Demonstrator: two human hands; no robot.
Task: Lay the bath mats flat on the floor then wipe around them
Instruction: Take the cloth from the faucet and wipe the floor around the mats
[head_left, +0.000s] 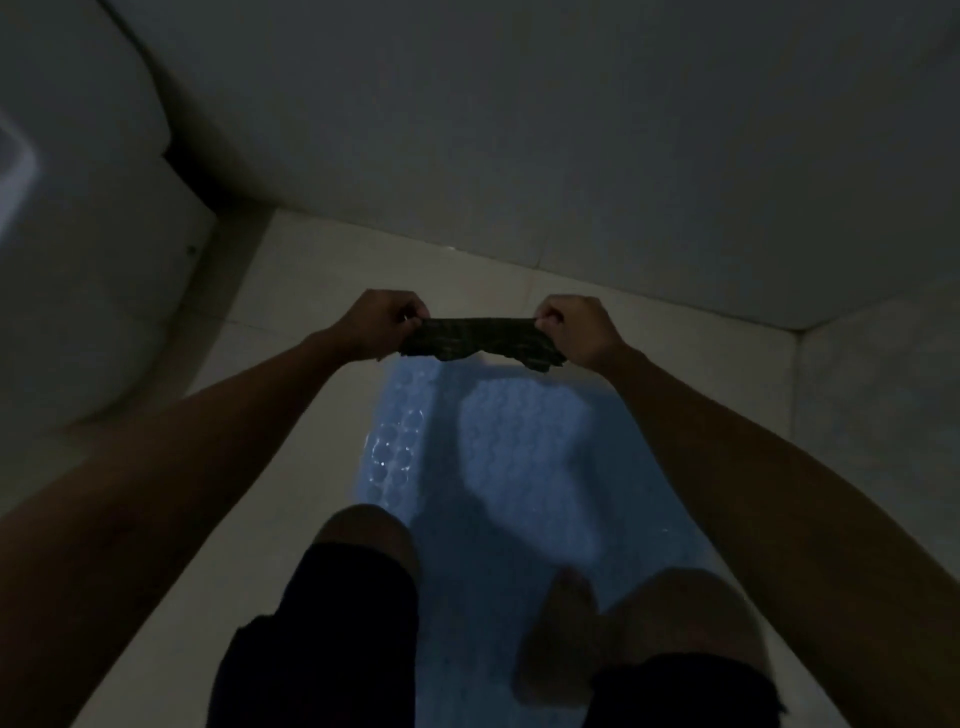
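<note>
A light blue bath mat with a bubble texture lies flat on the pale tiled floor, running from under my knees toward the far wall. I stretch a dark patterned cloth in the air above the mat's far end. My left hand pinches the cloth's left corner and my right hand pinches its right corner. The cloth hangs taut between them. My legs in dark shorts cover the near part of the mat.
The room is dim. A white toilet stands close on the left. A wall runs across just beyond the mat, meeting another wall in a corner on the right. Bare floor strips flank the mat.
</note>
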